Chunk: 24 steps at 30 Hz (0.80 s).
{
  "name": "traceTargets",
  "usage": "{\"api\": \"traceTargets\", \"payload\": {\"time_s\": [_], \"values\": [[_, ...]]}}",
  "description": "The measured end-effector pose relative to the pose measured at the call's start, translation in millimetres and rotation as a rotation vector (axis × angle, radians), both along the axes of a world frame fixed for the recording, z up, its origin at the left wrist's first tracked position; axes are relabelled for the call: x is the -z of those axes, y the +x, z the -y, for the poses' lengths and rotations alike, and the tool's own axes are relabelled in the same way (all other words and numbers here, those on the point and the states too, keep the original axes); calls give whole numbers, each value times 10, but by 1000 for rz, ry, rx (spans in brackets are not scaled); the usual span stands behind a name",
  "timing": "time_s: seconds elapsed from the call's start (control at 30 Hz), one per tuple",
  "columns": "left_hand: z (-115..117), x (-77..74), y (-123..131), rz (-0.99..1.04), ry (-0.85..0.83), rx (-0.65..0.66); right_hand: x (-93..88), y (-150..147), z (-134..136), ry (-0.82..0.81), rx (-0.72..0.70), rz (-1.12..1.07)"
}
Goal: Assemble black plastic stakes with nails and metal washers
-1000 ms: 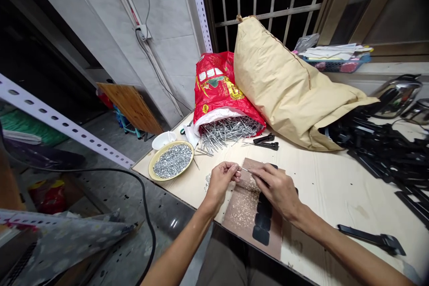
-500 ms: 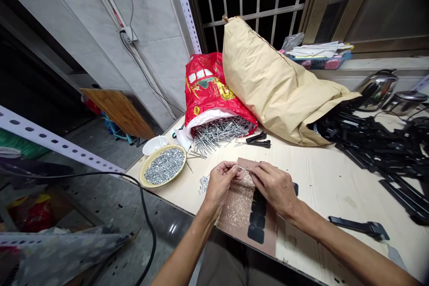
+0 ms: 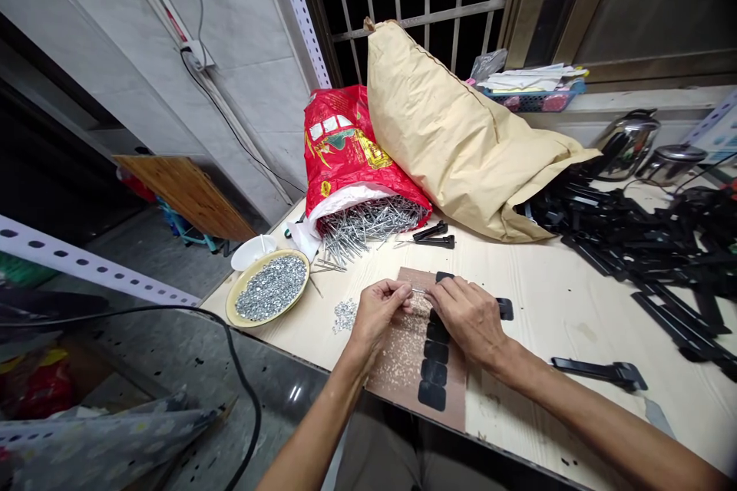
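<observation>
Over a brown board (image 3: 391, 391) on the table, my two hands meet. My left hand (image 3: 377, 314) is closed in a pinch on one end of a thin metal pin (image 3: 419, 291). At the pin's other end, the fingers of my right hand (image 3: 466, 318) are closed round it. Several black rounded pads (image 3: 433, 372) lie in a row on the board, partly under my right hand. A black piece (image 3: 505, 309) shows beyond that hand; I cannot tell whether it is held. Pale flecks cover the board's left part. Small metal bits (image 3: 345, 315) lie left of my left hand.
A yellow bowl (image 3: 231, 313) of small metal parts stands left. Behind are a red bag (image 3: 339, 146) spilling metal pins and a big paper sack (image 3: 437, 107). Black plastic parts (image 3: 645, 238) pile up at right. One black handle-like part (image 3: 599, 373) lies near my right forearm.
The view has shifted slightly, so most things sit a little further left and higher. My hands stay together at the pin, with more of the pad row showing beside my right hand.
</observation>
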State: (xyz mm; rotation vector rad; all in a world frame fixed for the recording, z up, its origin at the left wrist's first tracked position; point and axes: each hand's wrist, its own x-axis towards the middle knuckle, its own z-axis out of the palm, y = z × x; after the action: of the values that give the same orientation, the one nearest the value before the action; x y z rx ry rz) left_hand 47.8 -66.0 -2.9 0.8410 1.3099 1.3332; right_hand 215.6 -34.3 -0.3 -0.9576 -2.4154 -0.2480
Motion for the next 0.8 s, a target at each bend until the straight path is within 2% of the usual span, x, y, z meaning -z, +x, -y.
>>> {"api": "traceTargets", "payload": {"time_s": [0.2,0.37,0.53,0.7,0.8], "values": [[-18,35,-18,-50,-9,32,53,9,0,-32,-12,-35],[-18,27,4,-81,-13,23,31,-4,-11,-172,18,-135],[-17,-4,24,-61,-23,33,44,1,-16,-78,15,-120],[-21,-8,25,-100,-15,31,70,2,-8,-317,5,-182],[-30,-11,34,-24,-24,26,60,1,4,-161,4,-126]]}}
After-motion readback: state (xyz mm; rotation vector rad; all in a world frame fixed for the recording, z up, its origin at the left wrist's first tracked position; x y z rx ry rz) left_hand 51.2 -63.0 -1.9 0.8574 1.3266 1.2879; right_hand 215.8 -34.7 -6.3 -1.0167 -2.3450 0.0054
